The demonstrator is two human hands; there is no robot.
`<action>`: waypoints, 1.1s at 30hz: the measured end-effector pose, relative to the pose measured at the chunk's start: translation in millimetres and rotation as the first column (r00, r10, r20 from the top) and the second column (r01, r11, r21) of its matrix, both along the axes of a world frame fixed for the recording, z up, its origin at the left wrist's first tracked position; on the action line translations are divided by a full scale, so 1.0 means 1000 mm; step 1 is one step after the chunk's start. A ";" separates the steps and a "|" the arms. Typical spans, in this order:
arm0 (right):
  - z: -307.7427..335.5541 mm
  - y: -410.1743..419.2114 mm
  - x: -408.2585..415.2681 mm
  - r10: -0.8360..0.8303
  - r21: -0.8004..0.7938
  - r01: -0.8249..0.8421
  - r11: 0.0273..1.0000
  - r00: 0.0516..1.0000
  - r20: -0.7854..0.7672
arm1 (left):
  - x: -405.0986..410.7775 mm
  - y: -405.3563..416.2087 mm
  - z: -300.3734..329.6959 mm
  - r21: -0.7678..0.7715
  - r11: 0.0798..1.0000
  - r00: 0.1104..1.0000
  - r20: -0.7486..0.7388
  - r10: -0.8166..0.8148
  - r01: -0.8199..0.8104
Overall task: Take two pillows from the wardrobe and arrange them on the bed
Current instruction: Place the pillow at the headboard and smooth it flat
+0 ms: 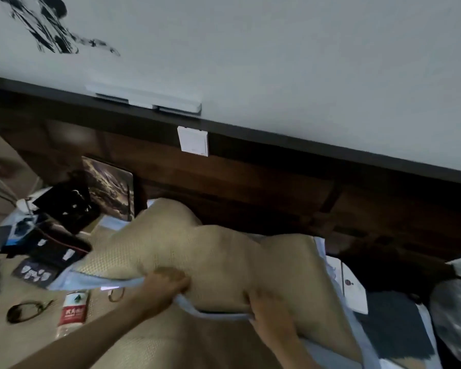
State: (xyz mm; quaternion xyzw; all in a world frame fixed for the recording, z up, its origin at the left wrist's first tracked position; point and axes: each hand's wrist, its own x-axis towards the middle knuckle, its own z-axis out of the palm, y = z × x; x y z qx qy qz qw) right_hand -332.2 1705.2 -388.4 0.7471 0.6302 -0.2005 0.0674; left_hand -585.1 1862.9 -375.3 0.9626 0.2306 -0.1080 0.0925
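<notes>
A tan woven pillow [197, 251] with pale blue trim lies on the bed against the dark wooden headboard [264, 187]. My left hand [165, 284] grips its near edge at the blue trim. My right hand [270, 312] clutches the same edge further right, fingers dug into the fabric. The pillow bulges and creases between my hands. The bed [149, 347] is covered with a tan woven mat. A second pillow cannot be told apart in this view.
Clutter covers the left part of the bed: a plastic water bottle [73, 308], a cord loop [24, 311], dark boxes [51, 251] and a framed picture [109, 190]. A white switch [193, 141] sits on the headboard. Dark bedding [394, 326] lies at the right.
</notes>
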 end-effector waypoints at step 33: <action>-0.240 0.074 0.071 -0.101 0.249 0.106 0.963 0.994 -0.034 | 0.145 0.030 -0.256 0.187 0.939 0.958 0.056 0.283 -0.288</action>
